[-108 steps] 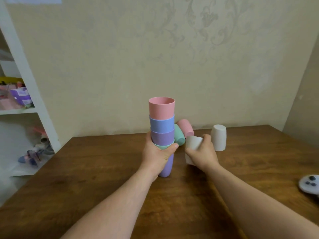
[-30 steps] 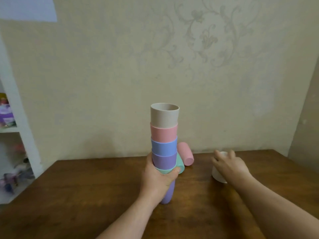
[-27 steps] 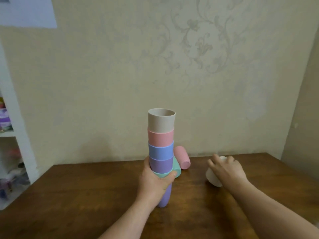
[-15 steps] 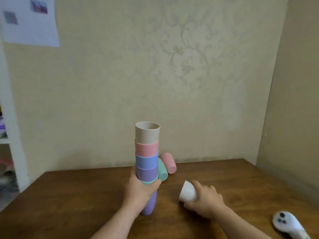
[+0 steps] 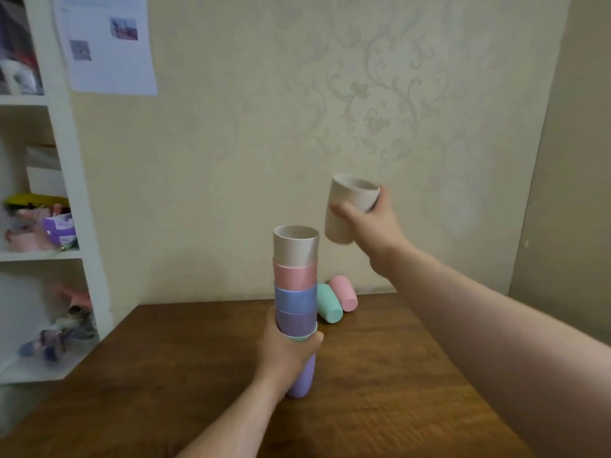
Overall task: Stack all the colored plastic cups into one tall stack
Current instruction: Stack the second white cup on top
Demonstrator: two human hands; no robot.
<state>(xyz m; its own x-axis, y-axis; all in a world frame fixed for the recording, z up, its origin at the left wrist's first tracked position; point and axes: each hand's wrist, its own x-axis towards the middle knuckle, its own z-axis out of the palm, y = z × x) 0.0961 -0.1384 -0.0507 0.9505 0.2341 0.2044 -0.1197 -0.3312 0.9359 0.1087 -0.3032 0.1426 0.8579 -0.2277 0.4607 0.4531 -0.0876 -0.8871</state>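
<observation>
A stack of cups [image 5: 295, 285] stands upright on the wooden table [image 5: 205, 365]: beige on top, then pink, blue, purple, a mint rim and a lilac cup at the bottom. My left hand [image 5: 287, 355] grips the stack low down, over the mint and lilac cups. My right hand [image 5: 370, 223] holds a beige cup [image 5: 347, 209] in the air, mouth up and slightly tilted, above and to the right of the stack's top. A mint cup [image 5: 328, 303] and a pink cup [image 5: 344, 293] lie on their sides behind the stack, near the wall.
A white shelf unit [image 5: 49, 200] with cluttered shelves stands at the left, beside the table's left edge. The papered wall [image 5: 264, 143] runs close behind the table, with a sheet of paper [image 5: 105, 44] pinned on it.
My right hand has picked the beige cup up from the table and raised it to beside the stack's top. My left hand still grips the stack. The camera has tilted.
</observation>
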